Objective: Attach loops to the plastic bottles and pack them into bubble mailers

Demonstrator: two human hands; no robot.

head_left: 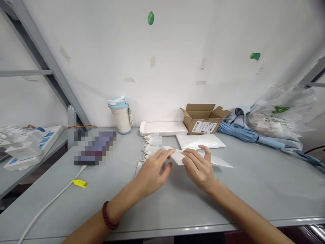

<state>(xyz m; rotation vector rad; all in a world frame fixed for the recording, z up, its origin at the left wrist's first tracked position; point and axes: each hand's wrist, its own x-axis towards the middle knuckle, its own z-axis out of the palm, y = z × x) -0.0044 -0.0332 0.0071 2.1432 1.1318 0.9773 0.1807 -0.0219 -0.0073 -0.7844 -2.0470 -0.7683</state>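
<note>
Above the middle of the desk, my two hands are at a thin, white, folded paper piece (178,158). My left hand (154,169) has its fingertips on the near left end, its thumb bent below. My right hand (199,167) grips the middle, with curled fingers over it and one finger raised. The paper tapers to a point on the right, past my right hand. Part of it is hidden behind my fingers. Just left of it lies a row of several small white tubes with cords (151,149), partly covered by my left hand.
Behind are a stack of flat white boxes (164,128), an open cardboard box (203,118) and a white padded mailer (201,141). A tumbler (120,117) stands further left, near a blurred-out phone (95,149) on a white cable (50,203). A blue umbrella (238,132) lies right.
</note>
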